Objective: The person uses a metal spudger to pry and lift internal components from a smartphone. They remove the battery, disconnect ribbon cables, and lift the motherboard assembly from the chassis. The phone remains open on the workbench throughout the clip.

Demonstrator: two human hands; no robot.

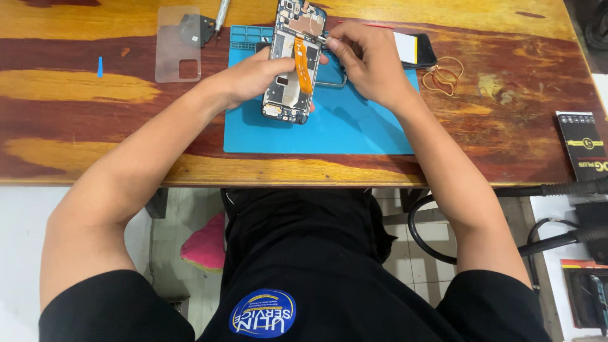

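Note:
An opened phone (292, 63) with its back off shows circuit boards and an orange flex cable down its middle. My left hand (253, 76) grips its left edge and holds it above the blue work mat (329, 130). My right hand (367, 60) has its fingers pinched at the phone's upper right edge; whether they hold a small tool or part is hidden. A thin metal piece, possibly tweezers (335, 81), shows under that hand.
A clear phone case (178, 44) and a dark part (195, 28) lie at the back left, with a pen-like tool (221, 14) nearby. A flat battery (415, 49), rubber bands (443, 75) and a black box (582, 145) are on the right. Cables hang off the table's right side.

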